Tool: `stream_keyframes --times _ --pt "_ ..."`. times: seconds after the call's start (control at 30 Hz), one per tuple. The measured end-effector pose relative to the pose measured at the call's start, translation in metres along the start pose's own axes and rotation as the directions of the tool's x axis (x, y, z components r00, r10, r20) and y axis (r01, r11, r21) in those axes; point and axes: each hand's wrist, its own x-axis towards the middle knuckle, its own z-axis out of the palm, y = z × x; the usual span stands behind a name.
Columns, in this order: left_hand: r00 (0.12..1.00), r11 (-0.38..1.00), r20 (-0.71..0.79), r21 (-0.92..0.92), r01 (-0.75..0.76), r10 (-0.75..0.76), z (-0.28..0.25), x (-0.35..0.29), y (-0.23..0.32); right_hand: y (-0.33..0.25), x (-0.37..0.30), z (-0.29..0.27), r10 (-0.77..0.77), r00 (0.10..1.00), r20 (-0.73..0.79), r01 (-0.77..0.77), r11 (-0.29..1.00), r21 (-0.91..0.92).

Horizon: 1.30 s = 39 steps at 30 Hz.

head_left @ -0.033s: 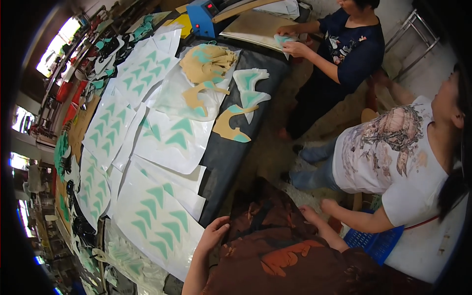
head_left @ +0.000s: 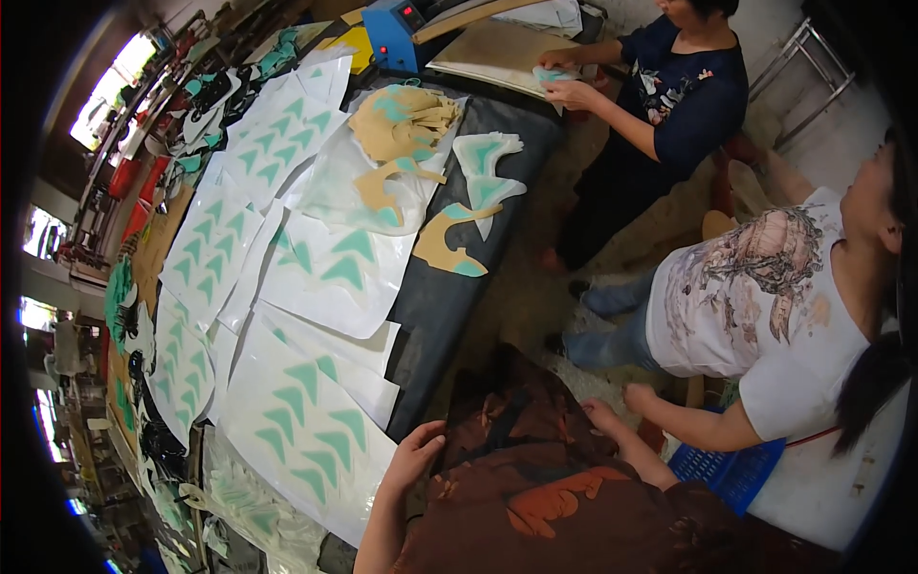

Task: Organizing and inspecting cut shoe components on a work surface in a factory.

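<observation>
My left hand [head_left: 413, 455] is at the near edge of the table, beside a white sheet [head_left: 251, 426] with rows of green arrow-shaped pieces [head_left: 335, 445]. Its fingers are loosely bent and apart, with nothing seen in them. My right hand [head_left: 606, 419] is low in front of my brown patterned clothing [head_left: 535, 478]. Cloth partly hides its fingers, so whether it holds anything cannot be made out. Farther up the table lie tan-and-green cut pieces [head_left: 449, 244], a white-and-green piece [head_left: 491, 167] and a heap of tan pieces [head_left: 397, 124].
Other white sheets with green shapes [head_left: 206, 253] overlap on the dark table [head_left: 430, 325]. A blue machine [head_left: 390, 36] stands at the far end. One person [head_left: 684, 105] handles a small green-and-white piece there. Another, in a white shirt [head_left: 736, 287], stands at right by a blue basket [head_left: 732, 474].
The person in the white shirt has shifted slightly, and the ponytail has swung left. A pale item now shows by that person's far arm. My hands have hardly moved.
</observation>
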Motion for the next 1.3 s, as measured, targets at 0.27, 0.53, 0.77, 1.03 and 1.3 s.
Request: stream_keyframes --times 0.27,0.53,0.77,1.03,1.3 --pt "0.999 0.999 -0.016 -0.003 0.049 -0.049 -0.009 0.003 -0.008 -0.018 0.009 -0.001 0.015 0.997 0.078 -0.017 0.999 0.027" --pt "0.996 1.0 -0.083 -0.003 0.029 -0.029 0.004 0.025 0.023 -0.049 0.02 -0.021 0.079 0.996 0.051 -0.077 0.996 -0.052" --pt "0.995 0.996 -0.033 -0.005 0.094 -0.094 0.037 0.036 0.069 -0.043 0.042 -0.037 -0.04 0.999 -0.003 0.04 0.996 -0.075" --pt "0.996 0.996 -0.012 -0.022 0.089 -0.089 0.043 0.048 0.064 -0.019 0.045 -0.048 -0.007 1.0 -0.007 0.006 0.985 -0.174" --pt "0.995 0.995 -0.023 -0.03 0.097 -0.097 0.046 0.048 0.063 -0.034 0.034 -0.05 0.021 1.0 0.007 -0.019 0.98 -0.199"
